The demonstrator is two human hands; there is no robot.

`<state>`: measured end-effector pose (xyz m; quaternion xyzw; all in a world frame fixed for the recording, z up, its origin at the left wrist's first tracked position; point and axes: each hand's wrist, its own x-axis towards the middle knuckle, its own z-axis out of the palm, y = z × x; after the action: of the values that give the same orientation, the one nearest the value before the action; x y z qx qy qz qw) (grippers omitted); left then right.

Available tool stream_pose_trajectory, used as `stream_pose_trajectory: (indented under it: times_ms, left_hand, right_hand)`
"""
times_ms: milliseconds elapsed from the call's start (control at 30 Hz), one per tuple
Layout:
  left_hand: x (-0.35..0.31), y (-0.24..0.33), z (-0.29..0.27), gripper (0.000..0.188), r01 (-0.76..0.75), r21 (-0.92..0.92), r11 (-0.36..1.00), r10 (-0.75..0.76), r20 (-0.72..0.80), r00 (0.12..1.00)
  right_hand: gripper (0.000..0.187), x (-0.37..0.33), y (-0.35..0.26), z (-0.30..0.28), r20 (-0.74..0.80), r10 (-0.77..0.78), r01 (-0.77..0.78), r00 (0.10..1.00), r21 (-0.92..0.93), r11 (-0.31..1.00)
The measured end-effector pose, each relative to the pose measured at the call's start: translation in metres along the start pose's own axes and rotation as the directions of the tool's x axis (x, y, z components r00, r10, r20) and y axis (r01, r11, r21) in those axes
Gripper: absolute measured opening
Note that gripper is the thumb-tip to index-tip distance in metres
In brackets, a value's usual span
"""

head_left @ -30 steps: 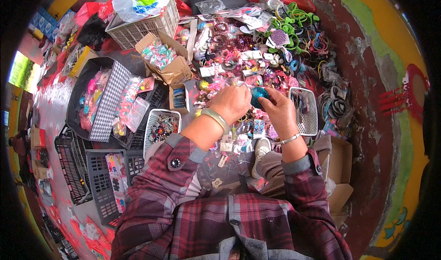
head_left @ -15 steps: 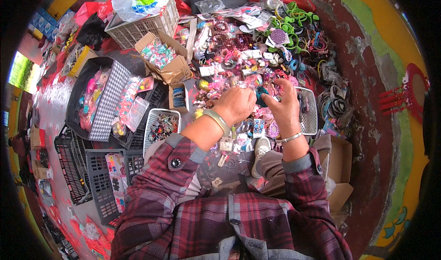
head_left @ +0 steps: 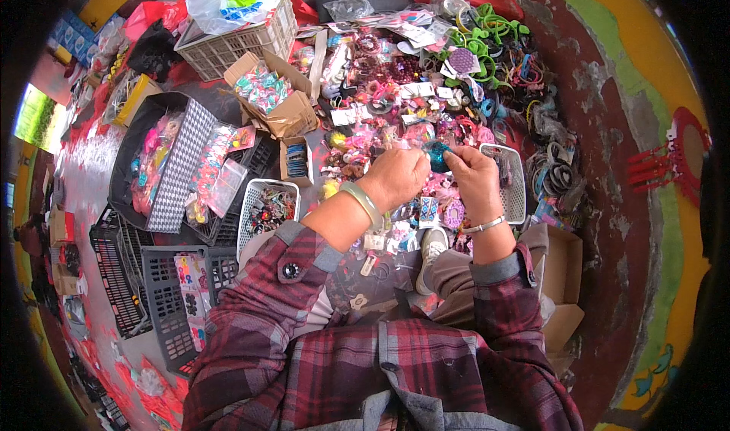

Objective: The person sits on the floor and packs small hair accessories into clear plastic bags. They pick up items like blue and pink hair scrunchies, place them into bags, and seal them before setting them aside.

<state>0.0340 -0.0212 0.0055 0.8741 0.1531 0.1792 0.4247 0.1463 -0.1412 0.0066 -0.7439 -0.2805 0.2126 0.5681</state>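
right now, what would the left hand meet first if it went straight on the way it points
The left hand points up and right, so it would likely meet the shiny teal item first; whether they already touch is unclear.

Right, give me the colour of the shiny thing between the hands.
The shiny thing is teal blue, best seen in the head view.

Curled left hand point(head_left: 397, 178) beside right hand point(head_left: 477, 181)
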Motion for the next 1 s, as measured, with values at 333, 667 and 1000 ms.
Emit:
stream_pose_trajectory:
  times_ms: [333,667,1000]
  left_hand:
    - [-0.004,-0.001,0.002,0.032,0.035,0.064,0.997,-0.038,0.052,0.998]
    - [-0.008,0.005,0.009,0.029,-0.044,-0.026,0.999,0.044,0.019,0.999]
    - [0.009,0.013,-0.031,0.025,-0.217,0.035,0.976,0.219,-0.155,0.963]
  right_hand:
    - [0.020,-0.009,-0.025,0.008,0.012,-0.084,0.076,0.996,-0.575,0.814]
    - [0.022,0.001,-0.004,-0.005,0.171,0.036,0.014,0.985,-0.280,0.960]
    - [0.020,0.008,-0.011,-0.035,0.251,0.072,-0.058,0.965,-0.065,0.996]
